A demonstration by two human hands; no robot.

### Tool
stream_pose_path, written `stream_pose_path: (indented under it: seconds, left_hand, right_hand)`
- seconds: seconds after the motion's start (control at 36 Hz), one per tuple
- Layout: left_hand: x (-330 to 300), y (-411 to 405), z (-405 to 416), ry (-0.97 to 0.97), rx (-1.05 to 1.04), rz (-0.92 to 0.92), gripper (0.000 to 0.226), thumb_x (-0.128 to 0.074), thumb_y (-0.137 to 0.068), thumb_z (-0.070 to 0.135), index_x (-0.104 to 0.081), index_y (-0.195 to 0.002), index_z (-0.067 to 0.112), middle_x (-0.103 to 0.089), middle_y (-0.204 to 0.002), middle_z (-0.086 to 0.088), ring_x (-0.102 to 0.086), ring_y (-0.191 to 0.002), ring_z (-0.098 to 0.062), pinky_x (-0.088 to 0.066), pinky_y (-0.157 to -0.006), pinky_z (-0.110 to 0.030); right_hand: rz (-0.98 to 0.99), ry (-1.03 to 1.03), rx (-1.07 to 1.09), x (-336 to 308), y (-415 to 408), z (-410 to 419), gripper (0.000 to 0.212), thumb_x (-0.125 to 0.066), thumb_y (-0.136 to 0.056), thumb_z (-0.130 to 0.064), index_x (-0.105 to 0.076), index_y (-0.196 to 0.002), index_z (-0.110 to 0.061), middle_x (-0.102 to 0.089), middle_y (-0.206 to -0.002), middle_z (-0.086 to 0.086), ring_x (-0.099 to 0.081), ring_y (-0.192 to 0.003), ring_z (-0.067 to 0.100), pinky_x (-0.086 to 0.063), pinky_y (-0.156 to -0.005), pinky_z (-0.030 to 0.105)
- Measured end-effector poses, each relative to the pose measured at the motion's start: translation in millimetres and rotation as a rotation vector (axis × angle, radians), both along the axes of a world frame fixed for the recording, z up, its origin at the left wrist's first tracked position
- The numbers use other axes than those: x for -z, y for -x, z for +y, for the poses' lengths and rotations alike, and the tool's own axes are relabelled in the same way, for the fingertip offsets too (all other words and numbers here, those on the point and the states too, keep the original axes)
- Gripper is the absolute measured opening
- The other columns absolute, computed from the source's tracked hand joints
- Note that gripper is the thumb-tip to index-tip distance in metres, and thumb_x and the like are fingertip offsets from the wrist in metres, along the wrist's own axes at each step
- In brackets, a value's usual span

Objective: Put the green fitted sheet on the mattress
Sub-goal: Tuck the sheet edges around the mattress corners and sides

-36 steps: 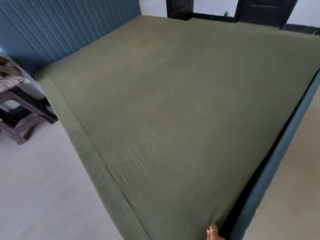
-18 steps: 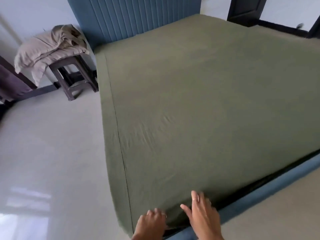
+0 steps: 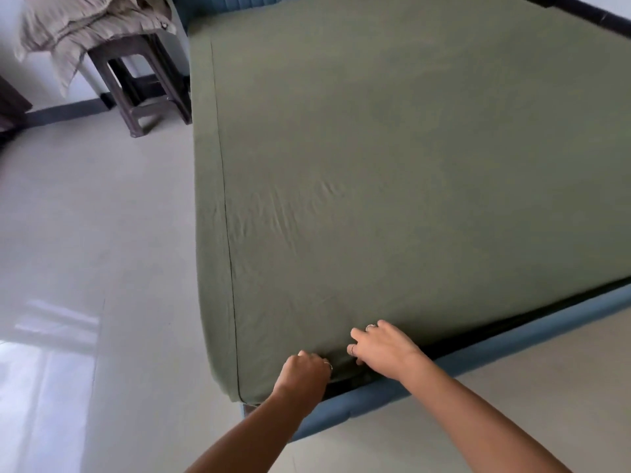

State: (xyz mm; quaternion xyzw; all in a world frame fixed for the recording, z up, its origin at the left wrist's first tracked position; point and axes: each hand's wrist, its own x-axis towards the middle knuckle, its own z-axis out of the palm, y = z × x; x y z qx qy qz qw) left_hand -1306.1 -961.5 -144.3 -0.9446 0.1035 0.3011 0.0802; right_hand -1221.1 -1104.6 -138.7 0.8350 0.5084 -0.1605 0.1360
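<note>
The green fitted sheet (image 3: 392, 158) covers the whole top of the mattress, with light wrinkles near the left seam. At the near corner my left hand (image 3: 305, 373) has its fingers curled into the sheet's edge. My right hand (image 3: 382, 348) lies just to the right, fingers bent over the sheet's lower edge where it meets the dark gap above the bed frame. The fingertips of both hands are hidden in the fabric.
A blue upholstered bed frame (image 3: 478, 356) runs along the near side. A dark stool (image 3: 143, 83) with beige bedding (image 3: 85, 25) piled on it stands by the bed's far left corner. Glossy pale floor (image 3: 85, 268) spreads to the left.
The view has swung left and closer to the near corner. Both hands have come further into view and moved up onto the sheet's corner edge.
</note>
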Motion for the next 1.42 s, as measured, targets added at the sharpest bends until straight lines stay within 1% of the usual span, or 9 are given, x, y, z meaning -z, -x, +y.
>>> stream_pose_path:
  seconds: [0.08,0.19,0.5,0.67,0.75,0.97,1.14,1.25,1.42]
  left_hand:
    - [-4,7,5,0.033,-0.032,-0.027,0.030,-0.038,-0.098,0.006,-0.051,-0.125,0.007,-0.057,-0.123,-0.013,-0.055,-0.113,-0.031,-0.044,-0.091,-0.038]
    - [-7,22,2,0.037,-0.070,-0.035,0.033,-0.034,-0.098,0.005,-0.048,-0.128,0.008,-0.056,-0.126,-0.013,-0.052,-0.117,-0.031,-0.043,-0.092,-0.038]
    - [-16,-18,-36,-0.050,0.013,-0.043,0.038,-0.039,-0.101,0.040,-0.061,-0.115,0.013,-0.064,-0.113,-0.007,-0.062,-0.105,-0.027,-0.037,-0.072,-0.031]
    - [-2,-62,-85,0.044,0.072,-0.164,0.058,-0.064,-0.065,0.075,-0.070,-0.084,0.021,-0.066,-0.078,0.001,-0.063,-0.073,-0.015,-0.040,-0.051,-0.024]
    - [21,-76,-104,0.040,0.098,-0.166,0.051,-0.079,-0.041,0.071,-0.066,-0.056,0.024,-0.056,-0.054,0.008,-0.054,-0.049,-0.009,-0.018,-0.045,-0.022]
    - [3,-91,-109,0.030,0.335,-0.040,0.029,-0.034,-0.100,0.010,-0.054,-0.120,0.002,-0.058,-0.117,-0.017,-0.053,-0.110,-0.035,-0.044,-0.075,-0.040]
    - [3,-81,-113,0.078,0.278,-0.008,0.025,-0.084,-0.047,0.035,-0.068,-0.063,0.025,-0.060,-0.059,0.008,-0.061,-0.055,-0.012,-0.023,-0.044,-0.020]
    - [1,-91,-126,-0.011,0.260,0.022,0.025,-0.044,-0.095,0.013,-0.057,-0.115,0.007,-0.061,-0.111,-0.015,-0.057,-0.104,-0.033,-0.029,-0.066,-0.034]
    - [11,-108,-148,0.091,0.045,-0.128,0.036,-0.089,-0.033,0.035,-0.061,-0.050,0.021,-0.052,-0.045,0.004,-0.051,-0.037,-0.016,-0.017,-0.043,-0.021]
  right_hand:
    - [0.022,-0.074,0.068,6,10,-8,0.033,-0.093,-0.039,-0.029,-0.066,-0.058,-0.029,-0.055,-0.060,-0.004,-0.058,-0.046,0.016,-0.035,-0.044,0.023]
    - [-0.034,-0.082,0.092,17,30,-21,0.047,-0.088,-0.019,-0.013,-0.060,-0.054,-0.028,-0.049,-0.054,-0.007,-0.052,-0.040,0.014,-0.035,-0.040,0.021]
    - [-0.069,-0.051,0.091,10,-7,-40,0.056,-0.089,-0.029,-0.063,-0.066,-0.057,-0.021,-0.055,-0.054,-0.002,-0.057,-0.044,0.018,-0.039,-0.045,0.029]
    - [-0.101,0.101,0.016,-10,-59,-96,0.061,-0.056,-0.087,-0.054,-0.051,-0.124,-0.006,-0.051,-0.118,0.011,-0.055,-0.107,0.030,-0.037,-0.087,0.041]
    - [-0.135,0.147,-0.044,-4,-79,-120,0.054,-0.070,-0.069,-0.062,-0.067,-0.096,-0.016,-0.061,-0.089,0.004,-0.065,-0.074,0.024,-0.046,-0.077,0.039]
    - [-0.121,-0.193,-0.179,21,-76,-143,0.027,-0.086,-0.057,-0.043,-0.063,-0.058,-0.028,-0.051,-0.058,-0.008,-0.052,-0.044,0.011,-0.038,-0.047,0.022]
    - [-0.066,-0.205,-0.103,32,-56,-157,0.027,-0.085,-0.051,-0.041,-0.061,-0.055,-0.028,-0.050,-0.056,-0.010,-0.051,-0.041,0.010,-0.036,-0.047,0.020]
    - [-0.094,-0.211,-0.095,33,-68,-151,0.032,-0.086,-0.051,-0.048,-0.063,-0.057,-0.027,-0.052,-0.055,-0.008,-0.053,-0.043,0.012,-0.038,-0.050,0.021]
    - [-0.120,-0.163,-0.089,30,-115,-196,0.050,-0.085,-0.044,-0.062,-0.062,-0.063,-0.022,-0.052,-0.056,-0.003,-0.053,-0.044,0.016,-0.042,-0.051,0.026]
